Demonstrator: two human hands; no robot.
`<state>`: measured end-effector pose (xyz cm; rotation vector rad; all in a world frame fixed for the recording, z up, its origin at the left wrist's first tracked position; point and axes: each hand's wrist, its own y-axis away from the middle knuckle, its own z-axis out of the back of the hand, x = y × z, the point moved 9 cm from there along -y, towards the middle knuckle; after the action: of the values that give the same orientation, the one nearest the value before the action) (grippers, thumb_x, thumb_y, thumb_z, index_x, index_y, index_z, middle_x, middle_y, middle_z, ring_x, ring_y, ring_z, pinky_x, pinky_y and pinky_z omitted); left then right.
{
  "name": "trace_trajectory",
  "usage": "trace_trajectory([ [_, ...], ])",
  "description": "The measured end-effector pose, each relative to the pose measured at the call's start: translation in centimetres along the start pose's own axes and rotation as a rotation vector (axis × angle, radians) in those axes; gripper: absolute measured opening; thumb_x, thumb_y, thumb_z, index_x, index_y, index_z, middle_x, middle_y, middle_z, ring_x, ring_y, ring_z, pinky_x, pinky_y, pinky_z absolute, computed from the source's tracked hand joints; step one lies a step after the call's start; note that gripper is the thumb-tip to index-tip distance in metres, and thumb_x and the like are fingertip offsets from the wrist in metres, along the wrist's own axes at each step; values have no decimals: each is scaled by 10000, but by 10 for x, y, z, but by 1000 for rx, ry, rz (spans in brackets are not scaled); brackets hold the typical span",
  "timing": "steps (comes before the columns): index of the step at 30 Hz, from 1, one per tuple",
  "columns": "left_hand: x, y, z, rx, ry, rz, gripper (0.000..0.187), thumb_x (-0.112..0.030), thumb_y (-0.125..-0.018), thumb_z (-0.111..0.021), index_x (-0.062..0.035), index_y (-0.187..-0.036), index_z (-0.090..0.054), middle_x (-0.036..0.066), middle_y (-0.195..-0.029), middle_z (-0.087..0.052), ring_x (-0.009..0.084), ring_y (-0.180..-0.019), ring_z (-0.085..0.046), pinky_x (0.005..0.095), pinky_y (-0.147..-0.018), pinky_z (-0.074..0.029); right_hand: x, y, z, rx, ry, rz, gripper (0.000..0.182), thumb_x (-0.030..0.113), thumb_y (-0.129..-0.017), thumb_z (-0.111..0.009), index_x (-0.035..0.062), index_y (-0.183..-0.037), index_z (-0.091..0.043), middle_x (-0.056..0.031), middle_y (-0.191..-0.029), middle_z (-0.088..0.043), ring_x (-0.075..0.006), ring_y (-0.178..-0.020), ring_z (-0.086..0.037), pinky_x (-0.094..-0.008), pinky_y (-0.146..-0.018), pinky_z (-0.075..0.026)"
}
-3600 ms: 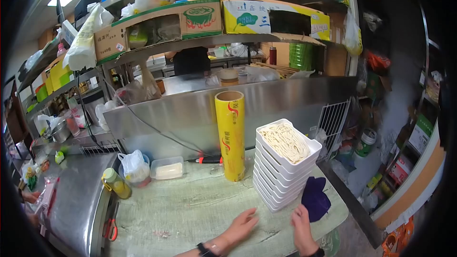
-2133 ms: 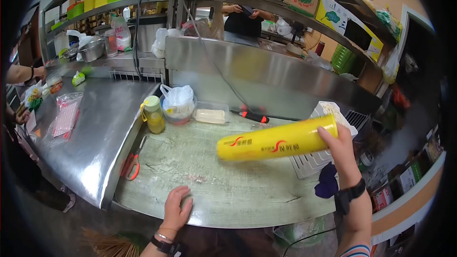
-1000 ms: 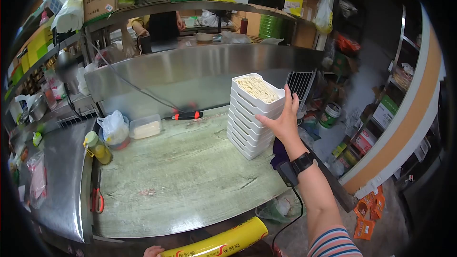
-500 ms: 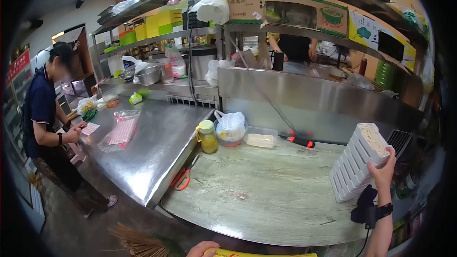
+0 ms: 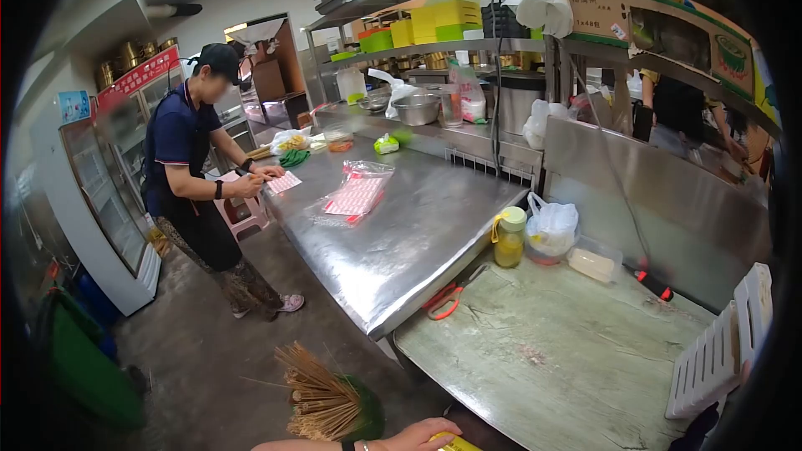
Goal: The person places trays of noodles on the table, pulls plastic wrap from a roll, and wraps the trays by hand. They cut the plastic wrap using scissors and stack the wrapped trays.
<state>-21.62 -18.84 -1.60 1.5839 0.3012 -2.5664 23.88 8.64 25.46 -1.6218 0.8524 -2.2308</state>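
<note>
My left hand (image 5: 418, 435) is at the bottom edge, its fingers closed over the end of a yellow object (image 5: 459, 444) that is mostly cut off. At the far right stands a tilted stack of slotted white trays (image 5: 706, 363), with an upper tray (image 5: 753, 309) angled away from those below. Only a small part of my right hand (image 5: 745, 373) shows, against the trays' right side; most of its fingers are hidden. Orange-handled scissors (image 5: 443, 301) lie on the greenish worktop (image 5: 535, 326).
A yellow-green jar (image 5: 509, 238), a bagged bowl (image 5: 551, 230) and a clear tub (image 5: 595, 260) line the worktop's back. A person (image 5: 196, 159) stands left of the steel table (image 5: 376, 225), hands at a printed sheet. Thin sticks (image 5: 322, 397) stand in a floor container (image 5: 363, 409).
The view has swung left, so the scene sits further right. The upper tray now stands apart at an angle. My right hand, earlier gripping the stack's top, is mostly hidden.
</note>
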Motion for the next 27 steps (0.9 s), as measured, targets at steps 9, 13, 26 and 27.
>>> trace_trajectory([
  [9, 4, -4, -5, 25, -28, 34, 248, -241, -928, -524, -61, -1068, -619, 141, -1052, -613, 315, -1029, -578, 405, -910, -454, -21, 85, -51, 125, 278, 362, 916, 292, -611, -790, 12, -1368, -357, -180, -1323, -436, -327, -1245, -404, -446, -1050, -297],
  [13, 3, -5, -4, 35, -44, 32, 245, -235, -931, -520, -59, -1069, -619, 142, -1056, -612, 316, -1024, -581, 403, -910, -456, -10, 125, -123, 332, 88, 77, 876, 184, -580, -750, -28, -1337, -364, -196, -1311, -426, -338, -1244, -393, -437, -1068, -279],
  [26, 1, 1, -3, -11, -17, 3, 248, -231, -934, -516, -57, -1077, -618, 140, -1074, -608, 300, -1044, -575, 384, -919, -449, -78, 201, -222, 707, -35, -50, 910, 144, -586, -769, 16, -1358, -303, -181, -1277, -406, -305, -1234, -387, -407, -1049, -320],
  [27, 0, 1, -1, -49, -43, -38, 225, -223, -924, -541, -59, -1055, -621, 132, -1041, -614, 297, -999, -590, 379, -874, -466, -77, 203, -224, 731, -3, -103, 928, 153, -579, -776, 14, -1359, -295, -184, -1276, -403, -304, -1232, -389, -405, -1043, -327],
])
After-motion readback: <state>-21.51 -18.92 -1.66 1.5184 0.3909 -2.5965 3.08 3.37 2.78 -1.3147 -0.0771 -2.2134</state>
